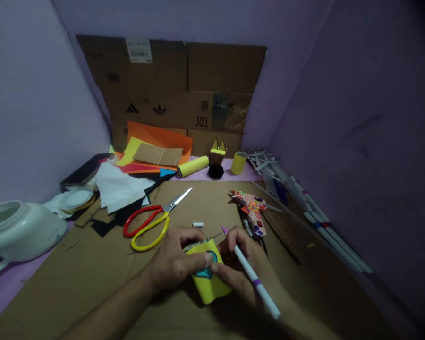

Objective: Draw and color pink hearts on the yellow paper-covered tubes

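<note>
My left hand (175,262) is closed on a yellow paper-covered tube (210,288) close in front of me. Its thumb presses on a blue round patch (204,272) with a dark outline on the tube's side. My right hand (250,264) has a white marker (250,271) with a purple band and purple tip between its fingers. The marker slants, tip pointing up and away. A fingertip of that same hand touches the edge of the blue patch. Just beyond both hands lies a short white cylinder (198,225). Scissors (165,212) with red and yellow handles rest open to the left.
A glue gun (251,210) with patterned covering lies right of my hands. White markers (335,241) line the right wall. At the back are yellow tubes (193,166), a black pom-pom (216,171) and orange paper (163,137). A white pot (24,231) stands left.
</note>
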`<state>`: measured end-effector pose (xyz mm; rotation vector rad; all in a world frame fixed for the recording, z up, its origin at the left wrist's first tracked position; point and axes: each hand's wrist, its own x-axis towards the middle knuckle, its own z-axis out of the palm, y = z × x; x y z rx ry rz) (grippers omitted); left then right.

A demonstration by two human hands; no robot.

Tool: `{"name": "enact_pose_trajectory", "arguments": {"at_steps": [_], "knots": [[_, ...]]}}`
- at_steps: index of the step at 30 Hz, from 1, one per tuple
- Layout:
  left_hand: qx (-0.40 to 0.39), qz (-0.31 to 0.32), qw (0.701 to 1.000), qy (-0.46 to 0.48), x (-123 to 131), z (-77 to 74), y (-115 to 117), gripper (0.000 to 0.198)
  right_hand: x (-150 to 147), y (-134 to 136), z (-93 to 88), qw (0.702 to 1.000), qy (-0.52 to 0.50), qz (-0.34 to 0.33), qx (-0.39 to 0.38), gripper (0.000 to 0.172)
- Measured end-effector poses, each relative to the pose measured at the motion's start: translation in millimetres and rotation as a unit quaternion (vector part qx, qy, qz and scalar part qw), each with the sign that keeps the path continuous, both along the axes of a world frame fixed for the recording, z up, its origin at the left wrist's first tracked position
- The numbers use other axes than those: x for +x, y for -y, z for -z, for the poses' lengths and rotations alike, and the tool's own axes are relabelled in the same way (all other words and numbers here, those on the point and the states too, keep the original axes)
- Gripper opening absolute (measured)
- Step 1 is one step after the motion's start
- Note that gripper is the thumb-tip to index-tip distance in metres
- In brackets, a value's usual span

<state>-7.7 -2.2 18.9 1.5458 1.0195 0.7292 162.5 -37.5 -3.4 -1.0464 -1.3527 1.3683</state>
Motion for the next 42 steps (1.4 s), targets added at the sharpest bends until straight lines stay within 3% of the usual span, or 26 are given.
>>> {"name": "enact_pose_trajectory", "arguments": {"at_steps": [4, 7, 11, 16, 19, 24, 30, 35, 42], "knots": [[-0.001, 0.008, 1.000, 0.001, 0, 1.1, -1, 0.023, 8, -1, -9.7, 0.999, 0.034, -0.040, -0.003, 0.036], [-0.005, 0.006, 1.000, -0.001, 1, 1.6, -1, 0.020, 16, -2, -12.3, 0.993, 0.096, 0.036, 0.065, 0.037], [-0.009, -0.007, 0.999, -0.030, 2, 1.9, -1, 0.017, 25, -5, -14.4, 0.977, 0.049, 0.140, 0.156, 0.050], [-0.009, -0.006, 0.998, -0.059, 3, 1.1, -2, 0.015, 22, 0, -21.1, 0.978, 0.069, 0.159, 0.118, 0.009], [-0.013, -0.004, 0.997, -0.069, 4, -0.7, -1, 0.018, 17, 5, -24.7, 0.959, 0.158, 0.156, 0.178, 0.003], [0.000, -0.003, 0.998, -0.071, 6, -4.5, 1, 0.016, 16, 8, -27.5, 0.916, 0.246, 0.124, 0.292, 0.009], [0.015, -0.004, 0.996, -0.091, 5, -3.9, 1, 0.013, 13, 13, -21.2, 0.913, 0.261, 0.110, 0.292, 0.009], [0.025, -0.009, 0.994, -0.110, 7, -4.3, 1, 0.012, 11, 13, -17.3, 0.912, 0.263, 0.059, 0.310, 0.007], [0.017, -0.011, 0.995, -0.095, 9, -3.8, 1, 0.010, 11, 10, -18.1, 0.908, 0.251, 0.056, 0.332, 0.007]]}}
